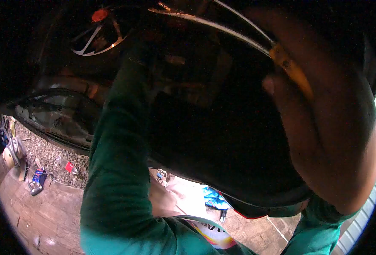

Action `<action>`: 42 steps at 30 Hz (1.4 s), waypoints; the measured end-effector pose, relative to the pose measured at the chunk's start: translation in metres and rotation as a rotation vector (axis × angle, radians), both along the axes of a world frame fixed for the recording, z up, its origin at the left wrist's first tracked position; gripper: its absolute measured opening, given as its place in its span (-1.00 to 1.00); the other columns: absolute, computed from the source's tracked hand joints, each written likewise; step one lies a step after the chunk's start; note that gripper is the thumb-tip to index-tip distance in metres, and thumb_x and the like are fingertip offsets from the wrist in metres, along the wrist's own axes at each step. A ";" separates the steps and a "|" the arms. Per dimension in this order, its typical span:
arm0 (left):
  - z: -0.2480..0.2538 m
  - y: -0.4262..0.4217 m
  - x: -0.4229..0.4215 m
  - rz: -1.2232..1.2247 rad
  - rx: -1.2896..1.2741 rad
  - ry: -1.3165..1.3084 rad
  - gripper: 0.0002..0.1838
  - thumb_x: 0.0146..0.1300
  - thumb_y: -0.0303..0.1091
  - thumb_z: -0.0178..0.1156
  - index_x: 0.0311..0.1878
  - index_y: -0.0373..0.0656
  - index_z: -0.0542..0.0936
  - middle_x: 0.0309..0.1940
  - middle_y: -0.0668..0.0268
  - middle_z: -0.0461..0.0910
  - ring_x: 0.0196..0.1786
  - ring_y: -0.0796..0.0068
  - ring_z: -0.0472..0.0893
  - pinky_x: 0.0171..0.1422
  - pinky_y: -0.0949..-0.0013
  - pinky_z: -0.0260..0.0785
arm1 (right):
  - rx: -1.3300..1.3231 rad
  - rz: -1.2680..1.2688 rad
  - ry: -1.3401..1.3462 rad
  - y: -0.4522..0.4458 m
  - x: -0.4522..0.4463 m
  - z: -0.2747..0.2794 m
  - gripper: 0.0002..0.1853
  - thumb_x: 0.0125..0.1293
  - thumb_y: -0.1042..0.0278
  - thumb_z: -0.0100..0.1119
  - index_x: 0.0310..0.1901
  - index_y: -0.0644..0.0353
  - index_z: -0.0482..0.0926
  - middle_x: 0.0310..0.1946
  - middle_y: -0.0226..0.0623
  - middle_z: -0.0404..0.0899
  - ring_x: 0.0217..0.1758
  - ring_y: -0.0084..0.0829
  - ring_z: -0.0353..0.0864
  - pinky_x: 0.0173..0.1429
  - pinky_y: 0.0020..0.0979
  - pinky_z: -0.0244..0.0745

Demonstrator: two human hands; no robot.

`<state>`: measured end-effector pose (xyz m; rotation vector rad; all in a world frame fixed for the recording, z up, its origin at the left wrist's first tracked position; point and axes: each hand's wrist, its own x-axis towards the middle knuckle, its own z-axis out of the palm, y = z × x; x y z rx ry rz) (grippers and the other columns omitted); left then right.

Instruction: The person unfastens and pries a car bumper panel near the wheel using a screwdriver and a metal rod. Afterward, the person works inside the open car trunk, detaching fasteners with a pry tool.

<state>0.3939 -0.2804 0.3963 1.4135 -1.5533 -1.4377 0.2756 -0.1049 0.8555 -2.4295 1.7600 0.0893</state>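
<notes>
On the right, close to the camera, my right hand (319,102) is closed around a yellow tool handle (292,72). A thin metal shaft or wire (243,19) runs from near the handle toward the upper left, beside a longer pale curved strip (213,25). My left arm, in a green sleeve (118,170), reaches up into the dark interior of a vehicle-like body. The left hand is lost in the darkness, so its fingers cannot be made out. Near it at the upper left is a rounded metal frame (84,52) with an orange-red piece (99,15) above.
A dark curved panel edge (264,202) crosses below the hands. On the paved ground (60,212) lie a blue item (38,176) and a bottle with a red label (70,167), beside gravel (47,151). Blue-and-white cloth (214,198) shows below the panel.
</notes>
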 end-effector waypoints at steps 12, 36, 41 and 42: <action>0.060 0.134 0.001 -0.082 0.731 0.674 -0.63 0.23 -0.33 0.14 0.11 -0.18 0.57 -0.01 0.20 0.59 0.17 0.07 0.56 0.34 -0.07 0.32 | 0.061 -0.002 0.029 0.010 -0.009 0.002 -0.50 0.29 0.46 0.07 0.29 0.12 0.41 -0.09 0.15 0.61 -0.03 0.13 0.61 0.12 -0.04 0.52; 0.309 0.226 0.162 0.080 0.996 1.524 -0.12 0.07 -0.09 -0.01 0.44 -0.47 0.19 0.45 -0.28 0.16 0.53 -0.40 0.01 0.61 -0.31 -0.21 | 0.000 0.035 0.024 0.011 -0.015 0.005 -0.39 0.21 0.47 0.03 0.36 0.19 0.36 0.07 0.25 0.56 0.10 0.18 0.58 0.27 -0.05 0.47; 0.316 0.220 0.166 0.044 0.941 1.479 -0.10 0.01 -0.17 -0.01 0.47 -0.43 0.18 0.50 -0.14 0.13 0.58 -0.20 0.02 0.63 -0.20 -0.25 | 0.068 -0.030 0.044 0.009 -0.012 0.007 -0.42 0.19 0.45 -0.03 0.32 0.18 0.42 0.19 0.21 0.49 0.25 0.17 0.49 0.38 -0.04 0.39; 0.317 0.221 0.165 0.041 0.945 1.478 -0.10 0.01 -0.17 -0.01 0.47 -0.43 0.18 0.50 -0.14 0.13 0.58 -0.20 0.02 0.63 -0.20 -0.25 | 0.093 -0.037 0.058 0.011 -0.014 0.007 -0.41 0.19 0.45 -0.03 0.33 0.17 0.41 0.19 0.20 0.49 0.25 0.17 0.49 0.38 -0.04 0.39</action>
